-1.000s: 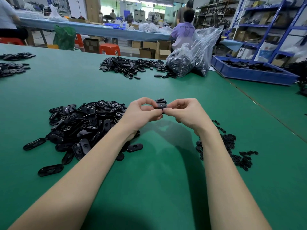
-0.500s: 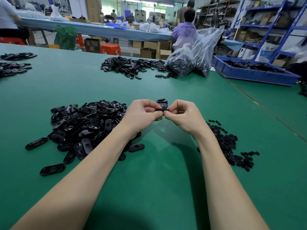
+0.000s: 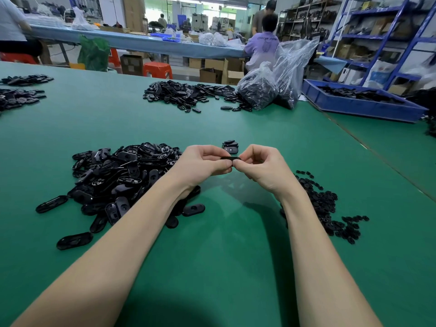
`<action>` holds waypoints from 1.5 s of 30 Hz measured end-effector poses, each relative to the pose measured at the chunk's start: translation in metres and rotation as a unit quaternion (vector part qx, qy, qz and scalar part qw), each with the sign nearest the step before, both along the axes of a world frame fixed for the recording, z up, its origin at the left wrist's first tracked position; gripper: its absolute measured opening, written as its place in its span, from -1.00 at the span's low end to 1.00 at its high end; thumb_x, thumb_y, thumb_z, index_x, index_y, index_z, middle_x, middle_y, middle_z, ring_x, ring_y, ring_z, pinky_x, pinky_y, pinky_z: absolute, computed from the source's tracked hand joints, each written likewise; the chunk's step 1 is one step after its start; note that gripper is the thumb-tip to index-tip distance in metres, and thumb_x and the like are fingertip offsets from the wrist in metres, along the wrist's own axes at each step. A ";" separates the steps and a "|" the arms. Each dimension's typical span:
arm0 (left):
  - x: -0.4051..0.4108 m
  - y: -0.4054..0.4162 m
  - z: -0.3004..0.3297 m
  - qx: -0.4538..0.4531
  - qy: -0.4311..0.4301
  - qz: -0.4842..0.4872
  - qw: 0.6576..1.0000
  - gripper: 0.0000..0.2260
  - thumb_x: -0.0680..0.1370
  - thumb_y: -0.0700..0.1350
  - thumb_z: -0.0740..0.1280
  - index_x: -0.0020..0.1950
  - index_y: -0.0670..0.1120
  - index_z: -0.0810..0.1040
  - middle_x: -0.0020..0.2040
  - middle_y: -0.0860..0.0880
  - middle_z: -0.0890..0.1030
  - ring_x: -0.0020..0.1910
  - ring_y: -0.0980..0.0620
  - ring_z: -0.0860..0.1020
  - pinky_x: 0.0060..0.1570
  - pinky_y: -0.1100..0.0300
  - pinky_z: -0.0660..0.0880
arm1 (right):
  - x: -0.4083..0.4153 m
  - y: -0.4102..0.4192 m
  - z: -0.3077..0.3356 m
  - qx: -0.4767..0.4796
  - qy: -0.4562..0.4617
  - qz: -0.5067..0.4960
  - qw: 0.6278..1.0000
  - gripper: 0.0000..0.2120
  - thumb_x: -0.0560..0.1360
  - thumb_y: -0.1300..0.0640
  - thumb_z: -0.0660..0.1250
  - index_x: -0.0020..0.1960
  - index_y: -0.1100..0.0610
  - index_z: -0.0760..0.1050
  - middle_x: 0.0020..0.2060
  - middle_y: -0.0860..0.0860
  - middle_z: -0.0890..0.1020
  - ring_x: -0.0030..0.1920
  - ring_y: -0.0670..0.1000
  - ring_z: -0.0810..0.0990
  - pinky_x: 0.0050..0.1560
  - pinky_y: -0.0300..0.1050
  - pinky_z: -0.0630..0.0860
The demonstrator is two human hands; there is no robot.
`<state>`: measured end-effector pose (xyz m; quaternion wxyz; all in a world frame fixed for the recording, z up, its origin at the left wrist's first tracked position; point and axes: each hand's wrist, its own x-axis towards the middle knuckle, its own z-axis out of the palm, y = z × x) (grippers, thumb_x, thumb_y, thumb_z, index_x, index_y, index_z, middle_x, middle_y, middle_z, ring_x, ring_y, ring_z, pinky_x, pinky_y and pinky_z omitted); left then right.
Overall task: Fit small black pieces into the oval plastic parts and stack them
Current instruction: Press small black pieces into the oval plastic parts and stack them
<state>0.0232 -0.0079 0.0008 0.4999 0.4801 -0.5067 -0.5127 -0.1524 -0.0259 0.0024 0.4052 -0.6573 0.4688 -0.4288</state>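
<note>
Pinching oval part (image 3: 230, 158) | left hand (image 3: 203, 165) grip, right hand (image 3: 262, 167) grip | thumbs touching

Purple shirt (image 3: 262, 47) back, person seated at far table: pale print, seemingly "CHINA NAS…"; rest unreadable.

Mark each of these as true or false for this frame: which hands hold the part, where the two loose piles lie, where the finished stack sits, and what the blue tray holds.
1. Both hands, left hand and right hand, pinch one oval plastic part between them. True.
2. The pile of oval parts lies to the person's right. False: it lies to the left; the small black pieces lie to the right.
3. A short stack of finished parts sits on the green table just beyond the hands. True.
4. The blue tray is empty. False: it holds black parts.
</note>
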 end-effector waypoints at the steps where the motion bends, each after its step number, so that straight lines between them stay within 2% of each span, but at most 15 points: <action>1: 0.000 0.000 0.000 -0.001 -0.010 0.000 1.000 -0.89 0.51 -0.38 0.43 -0.01 -0.23 0.62 -0.15 -0.19 0.70 -0.23 0.02 0.68 -0.03 0.27 0.63 | 0.001 0.000 -0.001 0.000 0.001 -0.001 1.000 -0.76 0.49 0.27 0.49 -0.26 0.12 0.49 -0.45 -0.10 0.47 -0.46 -0.12 0.37 -0.36 -0.27 0.33; 9: -0.001 -0.001 0.000 -0.020 -0.074 0.017 0.997 -0.89 0.51 -0.35 0.43 -0.07 -0.16 0.62 -0.24 -0.10 0.71 -0.26 0.06 0.68 0.02 0.24 0.61 | 0.006 -0.004 -0.005 -0.006 0.006 -0.017 1.000 -0.73 0.44 0.26 0.50 -0.31 0.06 0.47 -0.50 -0.14 0.46 -0.45 -0.07 0.38 -0.35 -0.20 0.33; 13: 0.000 -0.001 -0.004 -0.059 -0.107 0.010 0.992 -0.87 0.51 -0.30 0.45 0.00 -0.11 0.63 -0.18 -0.09 0.71 -0.19 0.01 0.68 0.08 0.19 0.58 | 0.001 -0.006 -0.006 0.020 -0.028 -0.023 0.999 -0.81 0.47 0.25 0.49 -0.25 0.10 0.55 -0.50 -0.09 0.50 -0.48 -0.09 0.44 -0.44 -0.28 0.35; 16: 0.003 -0.004 -0.006 -0.131 -0.230 0.028 0.964 -0.83 0.48 -0.21 0.49 0.03 0.00 0.68 -0.13 0.08 0.71 -0.17 0.15 0.67 -0.05 0.42 0.51 | -0.003 -0.008 -0.007 0.069 -0.063 -0.036 0.995 -0.94 0.49 0.20 0.49 -0.13 0.10 0.62 -0.37 -0.03 0.58 -0.47 -0.08 0.46 -0.45 -0.29 0.35; 18: 0.004 -0.010 -0.006 -0.172 -0.313 0.054 0.932 -0.86 0.47 -0.16 0.49 -0.01 0.04 0.70 -0.17 0.20 0.67 -0.23 0.24 0.63 -0.15 0.56 0.39 | -0.002 -0.010 -0.008 0.099 -0.070 -0.039 0.992 -0.90 0.50 0.12 0.50 0.00 0.07 0.62 -0.29 -0.03 0.68 -0.47 -0.08 0.48 -0.45 -0.28 0.37; 22: 0.002 -0.043 -0.006 -0.178 -0.379 0.100 0.903 -0.85 0.49 -0.10 0.50 0.05 0.01 0.72 -0.11 0.10 0.66 -0.27 0.20 0.58 -0.17 0.62 0.31 | -0.001 -0.013 -0.012 0.133 -0.044 -0.086 0.986 -0.77 0.52 -0.04 0.49 0.11 0.02 0.57 -0.22 -0.06 0.74 -0.50 -0.12 0.51 -0.46 -0.31 0.38; 24: -0.002 -0.067 -0.003 -0.144 -0.392 0.108 0.902 -0.80 0.50 -0.08 0.50 0.10 -0.06 0.70 -0.11 0.02 0.68 -0.20 0.13 0.58 -0.08 0.52 0.36 | 0.000 -0.013 -0.015 0.145 -0.018 -0.084 0.986 -0.79 0.53 -0.03 0.47 0.09 0.04 0.58 -0.22 -0.07 0.74 -0.53 -0.14 0.50 -0.50 -0.38 0.36; 27: -0.012 -0.099 0.002 -0.100 -0.395 0.115 0.906 -0.84 0.48 -0.06 0.51 0.02 -0.07 0.68 -0.12 -0.02 0.67 -0.10 0.01 0.62 0.04 0.18 0.56 | 0.002 -0.012 -0.016 0.141 0.020 -0.066 0.988 -0.83 0.53 -0.03 0.46 0.04 0.03 0.60 -0.26 -0.10 0.74 -0.51 -0.15 0.51 -0.50 -0.39 0.36; 29: -0.017 -0.112 0.003 -0.087 -0.402 0.120 0.903 -0.87 0.47 -0.03 0.52 -0.06 -0.04 0.66 -0.09 -0.05 0.68 -0.05 -0.04 0.64 0.07 0.09 0.59 | 0.002 -0.013 -0.016 0.140 0.038 -0.059 0.988 -0.84 0.53 -0.04 0.45 0.02 0.02 0.60 -0.26 -0.12 0.73 -0.50 -0.15 0.51 -0.46 -0.35 0.37; 32: -0.020 -0.123 -0.002 -0.062 -0.427 0.123 0.894 -0.86 0.48 0.01 0.51 -0.05 -0.01 0.65 0.00 -0.08 0.69 0.02 -0.07 0.64 0.12 0.03 0.59 | 0.002 -0.014 -0.018 0.141 0.043 -0.056 0.987 -0.83 0.53 -0.04 0.45 0.03 0.03 0.61 -0.25 -0.11 0.74 -0.50 -0.16 0.51 -0.44 -0.34 0.38; 35: -0.019 -0.125 -0.009 -0.044 -0.428 0.128 0.894 -0.77 0.49 0.04 0.51 0.06 -0.03 0.63 0.05 -0.08 0.67 0.06 -0.08 0.62 0.15 0.01 0.57 | 0.002 -0.014 -0.018 0.143 0.058 -0.052 0.987 -0.82 0.52 -0.06 0.44 0.04 0.01 0.61 -0.23 -0.12 0.75 -0.50 -0.17 0.50 -0.36 -0.26 0.39; 37: -0.016 -0.121 -0.008 -0.049 -0.414 0.134 0.899 -0.68 0.48 0.08 0.51 0.13 -0.04 0.60 -0.01 -0.03 0.65 0.06 -0.05 0.60 0.15 0.02 0.55 | 0.002 -0.014 -0.018 0.144 0.064 -0.051 0.986 -0.83 0.52 -0.06 0.44 0.03 0.00 0.61 -0.25 -0.14 0.74 -0.50 -0.16 0.50 -0.34 -0.24 0.39; 41: -0.009 -0.093 -0.001 -0.069 -0.351 0.145 0.922 -0.73 0.49 0.10 0.47 0.10 0.00 0.59 -0.12 0.07 0.66 0.02 0.01 0.63 0.07 0.07 0.58 | 0.002 -0.016 -0.020 0.139 0.070 -0.049 0.987 -0.85 0.52 -0.04 0.45 0.02 0.02 0.63 -0.29 -0.15 0.73 -0.52 -0.17 0.49 -0.42 -0.32 0.37; 43: -0.001 -0.074 0.000 -0.062 -0.300 0.114 0.945 -0.78 0.50 0.10 0.45 0.05 0.02 0.60 -0.11 0.06 0.70 -0.08 0.04 0.67 -0.11 0.15 0.60 | 0.003 -0.016 -0.020 0.132 0.087 -0.045 0.986 -0.86 0.52 -0.03 0.44 0.01 0.01 0.63 -0.27 -0.14 0.74 -0.52 -0.18 0.49 -0.35 -0.26 0.39; 45: 0.006 -0.056 0.000 -0.054 -0.270 0.072 0.959 -0.84 0.51 0.09 0.43 -0.01 0.04 0.63 -0.13 0.07 0.71 -0.21 0.11 0.69 -0.35 0.28 0.53 | 0.003 -0.016 -0.020 0.117 0.115 -0.040 0.986 -0.89 0.52 -0.03 0.44 -0.03 -0.01 0.63 -0.26 -0.13 0.74 -0.49 -0.17 0.50 -0.29 -0.21 0.41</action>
